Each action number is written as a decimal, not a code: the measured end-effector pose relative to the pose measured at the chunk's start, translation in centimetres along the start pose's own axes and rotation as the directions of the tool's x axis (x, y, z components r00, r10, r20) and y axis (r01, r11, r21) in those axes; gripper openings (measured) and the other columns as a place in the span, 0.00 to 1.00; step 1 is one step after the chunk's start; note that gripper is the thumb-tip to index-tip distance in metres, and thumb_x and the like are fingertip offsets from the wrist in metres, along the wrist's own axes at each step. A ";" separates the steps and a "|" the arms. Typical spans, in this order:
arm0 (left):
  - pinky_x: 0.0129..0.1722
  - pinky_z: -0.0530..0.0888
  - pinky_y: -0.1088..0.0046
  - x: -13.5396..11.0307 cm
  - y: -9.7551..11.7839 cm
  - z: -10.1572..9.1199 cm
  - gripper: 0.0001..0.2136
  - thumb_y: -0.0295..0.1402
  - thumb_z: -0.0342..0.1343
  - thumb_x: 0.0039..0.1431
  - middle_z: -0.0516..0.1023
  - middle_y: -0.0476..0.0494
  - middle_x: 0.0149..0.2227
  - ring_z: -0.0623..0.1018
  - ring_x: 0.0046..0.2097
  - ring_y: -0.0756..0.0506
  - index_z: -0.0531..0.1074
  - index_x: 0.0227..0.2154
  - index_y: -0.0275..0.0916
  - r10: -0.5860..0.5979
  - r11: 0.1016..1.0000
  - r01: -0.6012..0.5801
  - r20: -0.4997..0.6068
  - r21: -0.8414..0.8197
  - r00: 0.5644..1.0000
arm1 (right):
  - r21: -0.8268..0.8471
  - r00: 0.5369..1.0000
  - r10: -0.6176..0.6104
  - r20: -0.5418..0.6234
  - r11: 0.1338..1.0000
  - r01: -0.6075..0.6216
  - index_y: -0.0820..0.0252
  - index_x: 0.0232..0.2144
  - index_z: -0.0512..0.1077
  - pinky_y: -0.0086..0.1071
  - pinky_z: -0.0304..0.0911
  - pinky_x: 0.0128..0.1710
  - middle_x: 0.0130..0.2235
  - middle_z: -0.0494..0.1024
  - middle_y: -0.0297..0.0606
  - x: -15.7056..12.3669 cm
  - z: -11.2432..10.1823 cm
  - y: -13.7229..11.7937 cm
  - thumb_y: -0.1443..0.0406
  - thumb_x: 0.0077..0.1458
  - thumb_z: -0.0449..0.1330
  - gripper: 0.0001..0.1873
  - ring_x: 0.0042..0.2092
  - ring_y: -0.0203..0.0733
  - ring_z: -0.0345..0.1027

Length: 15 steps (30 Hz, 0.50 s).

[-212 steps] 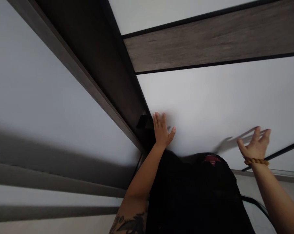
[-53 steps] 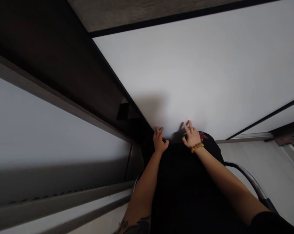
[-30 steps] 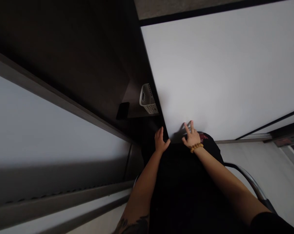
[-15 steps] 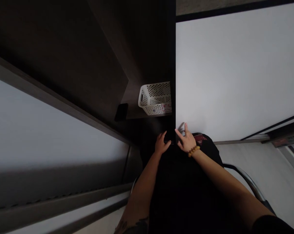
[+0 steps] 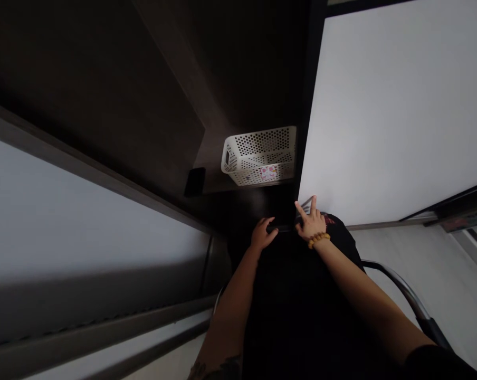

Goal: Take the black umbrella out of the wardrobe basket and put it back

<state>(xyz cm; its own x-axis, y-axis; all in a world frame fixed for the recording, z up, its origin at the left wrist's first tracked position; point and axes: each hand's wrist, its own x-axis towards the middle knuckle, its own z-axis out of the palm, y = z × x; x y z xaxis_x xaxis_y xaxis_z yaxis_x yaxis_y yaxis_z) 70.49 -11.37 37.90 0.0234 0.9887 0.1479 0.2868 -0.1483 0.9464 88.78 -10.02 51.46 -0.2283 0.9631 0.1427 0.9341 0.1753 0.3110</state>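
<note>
A white sliding door panel (image 5: 392,111) with a dark edge frame (image 5: 306,105) stands pushed to the right. My right hand (image 5: 312,224), with a bead bracelet on the wrist, lies with fingers spread flat on the panel's lower left corner. My left hand (image 5: 262,233) is just left of it, fingers curled onto a dark strip at the foot of the opening; what they grip is lost in shadow. Behind the opening, a white perforated basket (image 5: 260,155) sits on a dark shelf (image 5: 210,174).
A black fabric-covered bulk (image 5: 302,306) fills the space between my arms, with a curved chrome chair arm (image 5: 400,290) to its right. A second white panel (image 5: 84,211) with a dark frame runs along the left. A small black block (image 5: 194,182) is fixed inside the cabinet.
The white door has slid to the right, with my right hand moving along on it. The dark opening has widened and more of the basket shows. My left hand stayed at the lower edge.
</note>
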 end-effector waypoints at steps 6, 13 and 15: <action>0.55 0.74 0.62 -0.2 0.2 -0.2 0.19 0.31 0.59 0.58 0.76 0.41 0.50 0.77 0.52 0.42 0.73 0.53 0.41 0.006 1.000 -0.006 0.007 -0.005 1.000 | 0.015 0.996 0.085 0.023 0.996 -0.085 0.41 0.72 0.46 0.50 0.64 0.50 0.73 0.21 0.49 -0.4 -0.2 0.3 0.59 0.52 0.66 0.51 0.58 0.64 0.64; 0.54 0.75 0.63 -0.3 0.1 -0.4 0.16 0.32 0.58 0.59 0.77 0.42 0.50 0.78 0.52 0.42 0.75 0.51 0.41 -0.013 1.000 0.014 0.010 -0.014 1.000 | 0.040 0.983 0.168 0.075 0.984 -0.172 0.50 0.74 0.37 0.51 0.65 0.52 0.72 0.21 0.54 -0.4 0.4 0.7 0.56 0.55 0.63 0.54 0.59 0.65 0.64; 0.55 0.75 0.63 -0.3 0.1 -0.3 0.15 0.32 0.58 0.60 0.77 0.42 0.50 0.78 0.52 0.42 0.75 0.50 0.41 -0.018 1.000 0.018 0.009 -0.015 1.000 | 0.076 0.985 0.165 0.048 0.983 -0.169 0.53 0.73 0.32 0.51 0.65 0.51 0.72 0.21 0.56 -0.4 0.9 0.9 0.57 0.55 0.62 0.55 0.59 0.65 0.64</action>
<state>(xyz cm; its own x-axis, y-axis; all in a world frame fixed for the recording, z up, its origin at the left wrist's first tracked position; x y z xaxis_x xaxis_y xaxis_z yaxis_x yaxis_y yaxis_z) 70.18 -11.65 38.01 0.0264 0.9914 0.1282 0.2726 -0.1305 0.9532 89.99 -10.06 50.82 -0.0574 0.9874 0.1473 0.9774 0.0255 0.2099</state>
